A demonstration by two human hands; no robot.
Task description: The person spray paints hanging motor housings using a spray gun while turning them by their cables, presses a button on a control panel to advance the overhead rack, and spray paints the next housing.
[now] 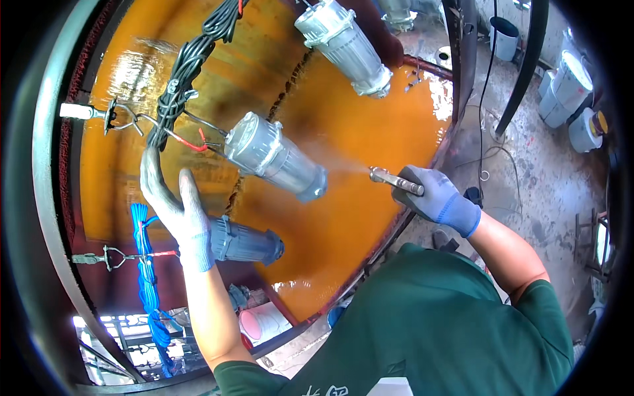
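My right hand (pixel 432 195), in a grey-blue glove, is closed round a metal spray gun (pixel 397 180). A pale mist leaves its nozzle toward a grey cylindrical pump (pixel 274 158) that hangs tilted at the centre. My gloved left hand (pixel 173 208) has its thumb and fingers apart. Its fingertips meet the lower end of a coiled black cable bundle (pixel 177 92), though I cannot tell whether they press on it. Near the left wrist hangs a blue-grey pump (pixel 246 241), partly covered by the hand. Another grey pump (pixel 345 47) hangs farther up.
Behind the pumps stands an orange-coated, wet-looking booth wall (pixel 350 125). Hooks (pixel 113 117) hang along the left, beside a blue cable bundle (pixel 146 277). White buckets (pixel 566 86) stand on the stained floor at right, where a black hose (pixel 485 99) hangs. A pinkish bucket (pixel 261 323) sits below.
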